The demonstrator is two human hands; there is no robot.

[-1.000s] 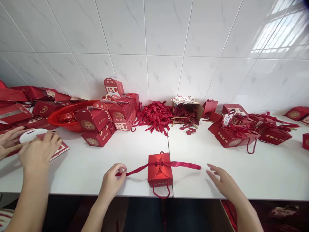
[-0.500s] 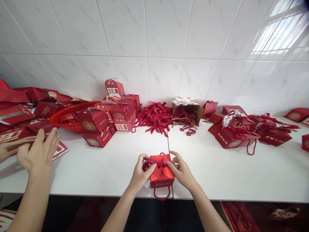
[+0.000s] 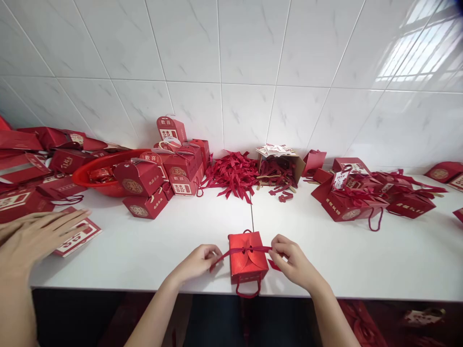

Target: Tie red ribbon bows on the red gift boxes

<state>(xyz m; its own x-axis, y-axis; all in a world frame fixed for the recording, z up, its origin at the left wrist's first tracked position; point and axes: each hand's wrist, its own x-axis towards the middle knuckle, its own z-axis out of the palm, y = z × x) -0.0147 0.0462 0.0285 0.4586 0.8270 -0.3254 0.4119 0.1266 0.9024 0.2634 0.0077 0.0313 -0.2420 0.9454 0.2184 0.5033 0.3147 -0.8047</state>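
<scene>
A small red gift box point(image 3: 249, 262) sits near the table's front edge, its top flaps folded together and a cord handle hanging over the front. A dark red ribbon point(image 3: 237, 250) runs across its top through the holes, crossed at the middle. Left of the box, my left hand point(image 3: 202, 259) pinches one end of the ribbon. My right hand point(image 3: 291, 258) grips the other end on the right side, with a loose tail hanging below the fingers. The ribbon is stretched taut between both hands.
A co-worker's hands point(image 3: 43, 231) press on a flat red card box at left. Behind them stand stacked red boxes point(image 3: 144, 178) and a red basin point(image 3: 87, 176). A ribbon pile point(image 3: 235, 176), an open carton point(image 3: 298, 168) and tied boxes point(image 3: 354, 205) line the wall.
Both my hands have moved apart from the box's top, drawing the ribbon ends outward to left and right. The co-worker's hands have come down onto the flat card box.
</scene>
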